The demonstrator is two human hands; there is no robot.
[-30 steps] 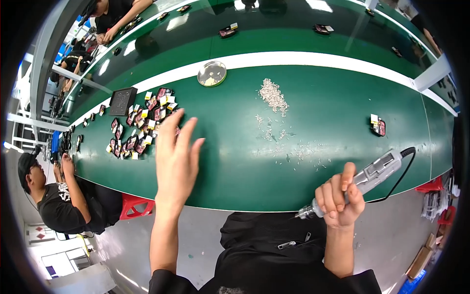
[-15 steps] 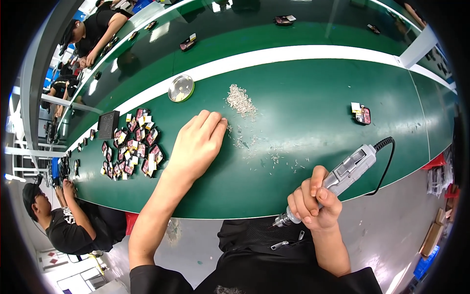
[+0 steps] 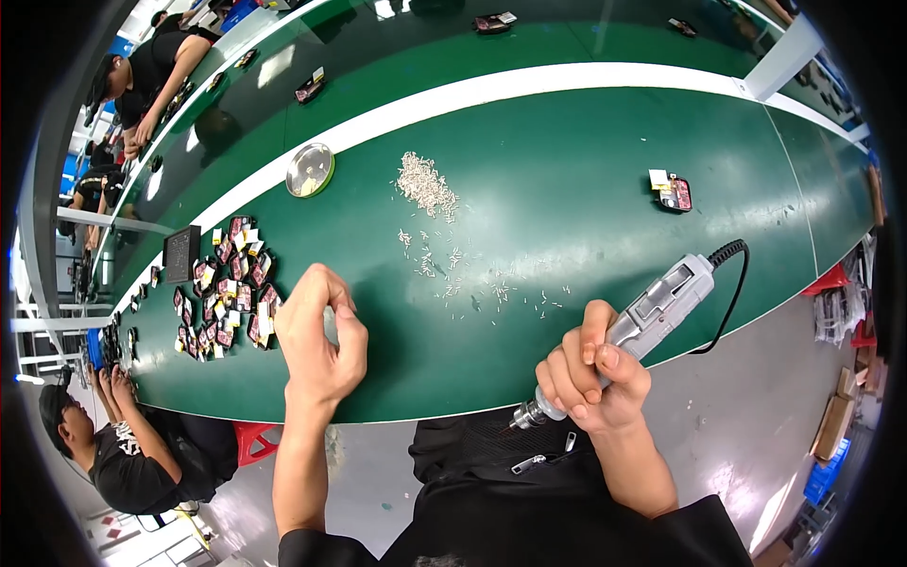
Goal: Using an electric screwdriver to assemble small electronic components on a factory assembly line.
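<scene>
My right hand (image 3: 597,376) is wrapped round a grey electric screwdriver (image 3: 663,307), held at a slant past the table's near edge, its chuck pointing down and left. My left hand (image 3: 319,342) is closed above the green table (image 3: 425,369), its fingers curled inward; what they hold, if anything, is hidden. Beyond it lie a heap of tiny silvery screw-like pieces (image 3: 427,186) and a looser scatter of them. A cluster of small dark devices (image 3: 227,288) with pink-and-black faces and white-yellow tags sits to the left of that hand.
A round clear-lidded tin (image 3: 310,170) and a black tray (image 3: 181,253) stand near the white divider (image 3: 491,87). One more tagged device (image 3: 675,194) lies at the right. The screwdriver's black cord (image 3: 744,302) loops over the edge. Co-workers (image 3: 113,444) sit at the left.
My left hand has drawn back from beside the scattered pieces toward me, its fingers now curled. My right hand still grips the screwdriver. The whole view has shifted slightly.
</scene>
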